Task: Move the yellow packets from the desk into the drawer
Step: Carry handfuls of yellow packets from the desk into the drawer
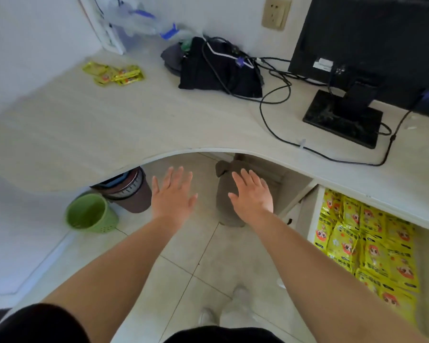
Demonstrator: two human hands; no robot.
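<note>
The pale curved worktop (pixel 109 125) sweeps across your view from 9 o'clock round to 3 o'clock. A dark monitor (pixel 372 40) stands on it at 1 o'clock. The drawer (pixel 312 219) hangs open beneath the worktop edge at 4 o'clock, packed with stored packets (pixel 372 248) lying in overlapping rows. A black bundle (pixel 218 73) draped with cables sits on the worktop at 12 o'clock. Your left hand (pixel 172 196) and right hand (pixel 253 196) reach forward side by side near centre, below the worktop's edge, palms down, fingers straight and spread, holding nothing. A brown bin (pixel 131 191) and a green bin (pixel 89 212) stand on the floor at 8 o'clock. The loose yellow packets (pixel 114 74) lie in a small heap on the worktop at 10 o'clock, well apart from both hands.
</note>
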